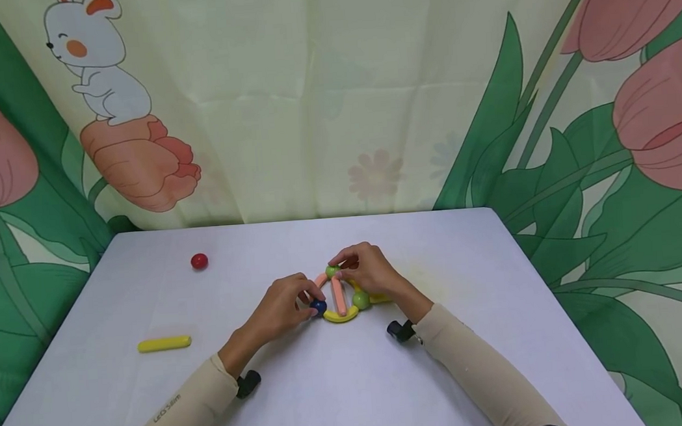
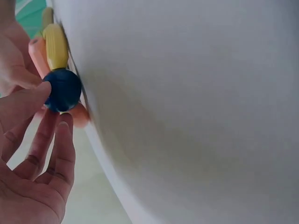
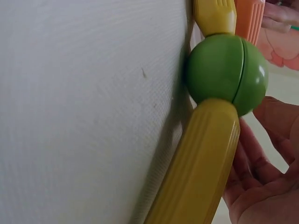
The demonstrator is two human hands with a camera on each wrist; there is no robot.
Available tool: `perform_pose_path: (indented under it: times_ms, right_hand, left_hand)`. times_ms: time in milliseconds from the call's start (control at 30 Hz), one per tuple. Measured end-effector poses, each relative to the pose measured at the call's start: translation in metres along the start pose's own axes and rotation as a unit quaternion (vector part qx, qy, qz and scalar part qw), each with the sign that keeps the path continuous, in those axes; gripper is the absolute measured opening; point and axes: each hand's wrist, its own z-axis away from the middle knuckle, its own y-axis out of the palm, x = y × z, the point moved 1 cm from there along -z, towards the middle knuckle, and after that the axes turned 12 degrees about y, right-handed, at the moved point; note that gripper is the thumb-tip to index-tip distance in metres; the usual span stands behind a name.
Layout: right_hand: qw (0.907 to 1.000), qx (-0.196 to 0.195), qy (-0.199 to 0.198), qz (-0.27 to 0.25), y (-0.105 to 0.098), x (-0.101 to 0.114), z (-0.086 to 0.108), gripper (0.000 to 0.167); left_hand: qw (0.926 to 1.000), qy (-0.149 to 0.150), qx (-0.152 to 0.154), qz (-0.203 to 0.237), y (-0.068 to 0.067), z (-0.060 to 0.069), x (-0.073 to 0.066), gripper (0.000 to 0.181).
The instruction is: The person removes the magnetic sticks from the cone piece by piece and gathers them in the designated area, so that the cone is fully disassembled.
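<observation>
the left hand (image 1: pixel 284 302) partly covers the blue ball (image 2: pixel 65 92), the right hand (image 1: pixel 370 268) the upper green ball (image 1: pixel 331 272); the right wrist view's bottom edge crops a yellow stick (image 3: pixel 198 163).

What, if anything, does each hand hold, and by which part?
The left hand pinches the dark blue ball by its sides, between thumb and fingers. The right hand pinches the farther green ball; its contact spots are partly hidden.

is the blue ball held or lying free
Held: the blue ball is pinched by the left hand, its thumb pressed against it in the left wrist view.
</observation>
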Motion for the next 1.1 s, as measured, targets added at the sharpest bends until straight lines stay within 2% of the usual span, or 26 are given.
perform_pose_path:
  times_ms: [200, 300, 500, 800, 967, 1100]
  right_hand:
    - [0.9999, -0.004, 0.008, -0.006, 0.000, 0.000, -0.001, 0.018]
    - [0.9998, -0.006, 0.016, -0.009, -0.001, 0.001, -0.002, 0.018]
    - [0.9992, -0.003, 0.030, -0.025, 0.000, -0.001, -0.005, 0.018]
    - [0.9989, -0.006, 0.036, -0.031, 0.002, -0.004, -0.006, 0.019]
    - [0.9990, -0.005, 0.030, -0.033, 0.003, -0.005, -0.006, 0.018]
    - [0.9990, -0.002, 0.031, -0.032, 0.002, -0.004, -0.006, 0.019]
  left_hand:
    - [0.9998, -0.016, -0.011, -0.011, -0.002, 0.000, 0.003, 0.028]
    - [0.9997, -0.012, -0.016, -0.015, -0.001, -0.001, 0.003, 0.028]
    - [0.9998, -0.003, -0.012, -0.018, 0.007, -0.010, -0.002, 0.033]
    - [0.9988, -0.018, -0.007, -0.044, 0.018, -0.020, -0.010, 0.037]
    - [0.9987, -0.011, -0.011, -0.048, 0.019, -0.019, -0.010, 0.034]
    - [0.9991, -0.004, -0.022, -0.037, 0.013, -0.016, -0.010, 0.032]
